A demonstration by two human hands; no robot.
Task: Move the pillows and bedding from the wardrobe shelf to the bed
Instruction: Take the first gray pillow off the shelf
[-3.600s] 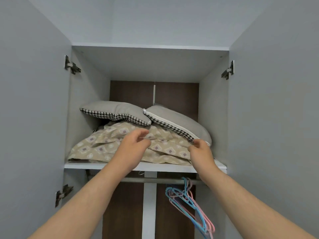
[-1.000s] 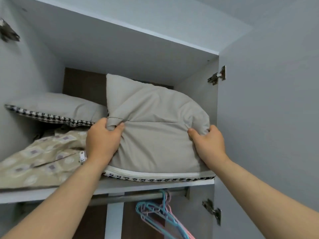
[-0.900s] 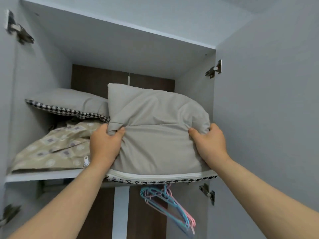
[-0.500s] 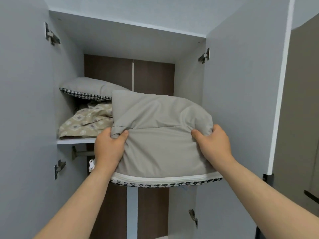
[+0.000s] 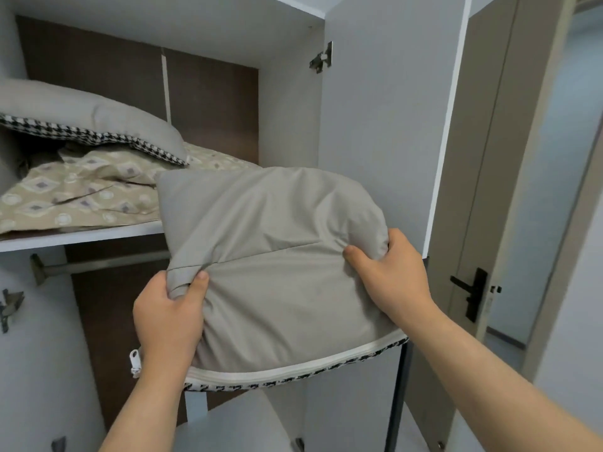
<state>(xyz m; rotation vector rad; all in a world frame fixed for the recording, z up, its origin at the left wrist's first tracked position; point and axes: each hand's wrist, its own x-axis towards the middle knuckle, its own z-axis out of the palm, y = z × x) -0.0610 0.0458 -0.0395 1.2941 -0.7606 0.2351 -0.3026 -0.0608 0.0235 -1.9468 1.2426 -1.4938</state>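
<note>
A grey pillow (image 5: 274, 256) with a white zipper and a houndstooth edge hangs in front of the open wardrobe, off the shelf. My left hand (image 5: 168, 316) grips its left side and my right hand (image 5: 390, 278) grips its right side, each bunching the fabric. A second grey pillow (image 5: 98, 120) with houndstooth trim lies on the wardrobe shelf (image 5: 81, 236), on top of a beige patterned duvet (image 5: 88, 190). The bed is out of view.
The open right wardrobe door (image 5: 385, 125) stands just behind the pillow. Beyond it is a room door with a black handle (image 5: 473, 293). A metal hanging rail (image 5: 98, 264) runs under the shelf. A pale flat surface (image 5: 235, 429) lies low in front.
Both hands pulled the right pillow off the shelf and lowered it towards me. My view has swung right and down, and the room door has come into sight.
</note>
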